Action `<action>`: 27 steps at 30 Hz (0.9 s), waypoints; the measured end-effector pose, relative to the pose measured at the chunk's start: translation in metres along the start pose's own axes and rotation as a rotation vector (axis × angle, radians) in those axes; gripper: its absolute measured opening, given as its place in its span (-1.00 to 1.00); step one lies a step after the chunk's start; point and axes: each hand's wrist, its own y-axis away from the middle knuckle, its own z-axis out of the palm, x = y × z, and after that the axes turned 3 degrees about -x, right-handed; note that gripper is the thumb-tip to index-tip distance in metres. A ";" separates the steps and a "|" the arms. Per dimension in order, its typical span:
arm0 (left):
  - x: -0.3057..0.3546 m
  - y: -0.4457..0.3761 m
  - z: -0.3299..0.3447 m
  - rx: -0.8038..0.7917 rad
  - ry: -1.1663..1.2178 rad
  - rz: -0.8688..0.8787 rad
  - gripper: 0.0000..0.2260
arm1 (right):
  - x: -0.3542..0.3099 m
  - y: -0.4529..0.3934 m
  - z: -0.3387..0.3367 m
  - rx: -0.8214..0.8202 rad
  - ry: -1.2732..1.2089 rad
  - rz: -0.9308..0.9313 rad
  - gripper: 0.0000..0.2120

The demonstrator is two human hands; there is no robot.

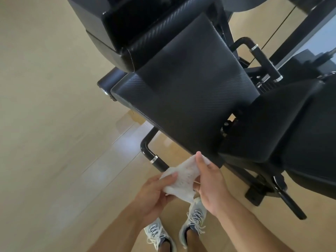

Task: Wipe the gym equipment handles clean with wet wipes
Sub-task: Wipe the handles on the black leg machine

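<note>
Both hands were up in front of the machine, sharing one white wet wipe (pixel 179 176). The left hand (pixel 154 193) pinched its lower edge, thumb pressed over the cloth; the right hand (pixel 211 182) curled round the upper edge, thumb on top, and the wipe stretched between them. Just above and left, the near handle (pixel 156 160), black with a chrome ring, ran down behind the wipe. The black padded seat (pixel 181 91) filled the middle, a second handle (pixel 263 60) stood beyond it, and grey sneakers (pixel 194 220) stood on the pale floor.
</note>
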 end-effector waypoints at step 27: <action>-0.033 -0.012 -0.037 0.366 -0.127 0.103 -0.84 | 0.021 -0.024 0.003 0.343 0.477 -0.389 -0.82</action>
